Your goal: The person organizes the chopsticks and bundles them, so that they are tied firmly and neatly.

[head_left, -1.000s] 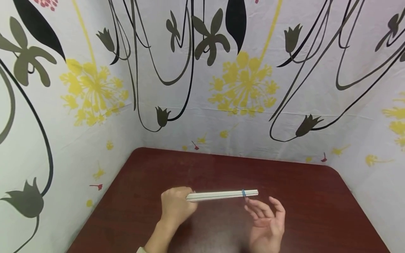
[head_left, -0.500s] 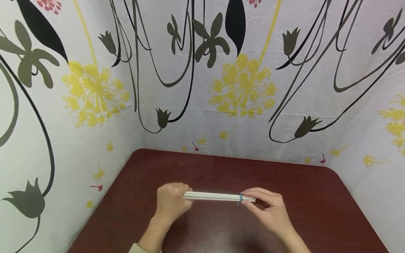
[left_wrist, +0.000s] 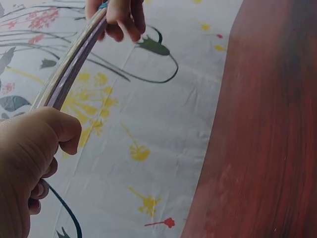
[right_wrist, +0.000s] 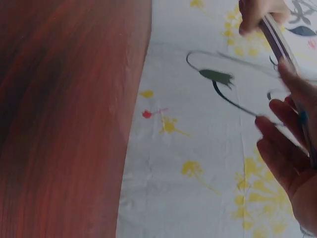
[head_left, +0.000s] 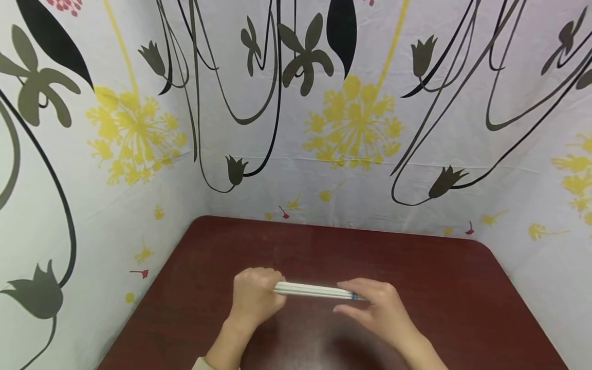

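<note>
My left hand (head_left: 257, 295) grips one end of a bundle of pale chopsticks (head_left: 312, 289), held roughly level above the table. A blue band (head_left: 354, 296) wraps the bundle near its other end. Around that banded end stands my right hand (head_left: 381, 308), fingers above and thumb below, spread apart. In the right wrist view the right hand's fingers (right_wrist: 282, 148) are extended beside the chopsticks; whether they touch the band (right_wrist: 302, 117) I cannot tell. The left wrist view shows the left fist (left_wrist: 44, 144) curled round the near end of the chopsticks (left_wrist: 72, 62).
Beneath the hands lies a dark red-brown table (head_left: 296, 246) with rounded far corners. White cloth (head_left: 277, 190) printed with flowers and stems hangs along its back and both sides.
My right hand first hung below the banded end, then pinched it at the band. Now its thumb and fingers have spread and shifted left along the bundle. The left hand keeps its grip.
</note>
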### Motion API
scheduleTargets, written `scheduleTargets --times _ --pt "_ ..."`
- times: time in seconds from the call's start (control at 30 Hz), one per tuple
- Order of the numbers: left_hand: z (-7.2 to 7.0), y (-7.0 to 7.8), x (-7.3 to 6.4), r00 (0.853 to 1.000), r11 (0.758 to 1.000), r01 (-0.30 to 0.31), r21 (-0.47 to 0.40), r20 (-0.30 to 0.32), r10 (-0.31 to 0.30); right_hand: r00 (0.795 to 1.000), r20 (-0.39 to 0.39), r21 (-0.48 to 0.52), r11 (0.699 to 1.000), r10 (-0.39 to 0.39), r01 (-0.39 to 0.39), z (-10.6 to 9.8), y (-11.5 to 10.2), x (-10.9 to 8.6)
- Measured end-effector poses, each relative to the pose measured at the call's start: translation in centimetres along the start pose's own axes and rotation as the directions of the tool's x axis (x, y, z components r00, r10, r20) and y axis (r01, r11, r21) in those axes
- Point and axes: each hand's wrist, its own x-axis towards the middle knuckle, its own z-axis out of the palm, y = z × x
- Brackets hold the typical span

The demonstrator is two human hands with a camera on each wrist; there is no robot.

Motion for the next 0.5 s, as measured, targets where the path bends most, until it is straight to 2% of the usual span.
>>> scheduleTargets --times 0.13,0.2,0.3,0.4,0.5 --pt "-0.1 -0.1 0.1 1.0 0.999 0.03 -0.011 -0.007 -0.03 0.998 -0.043 0.058 0.997 -0.04 0.043 -1.0 0.3 0.2" --pt "-0.1 -0.1 0.1 0.999 0.999 0.034 -0.017 -0.009 -0.034 0.996 -0.051 0.04 0.996 -0.078 0.08 -1.5 0.2 0.4" --pt "0.0 0.3 0.2 1.0 1.0 0.009 -0.007 -0.001 -0.009 0.994 0.014 -0.09 0.99 -0.107 0.107 -1.7 -0.5 0.9" --pt "0.1 0.7 0.2 1.0 1.0 -0.029 -0.003 0.008 0.029 0.989 0.104 -0.22 0.967 -0.105 0.126 -1.1 -1.5 1.4" --pt "0.0 0.7 0.1 0.999 1.0 -0.031 0.005 0.017 0.031 0.989 0.131 -0.199 0.976 -0.069 0.094 -0.9 -2.1 1.6"
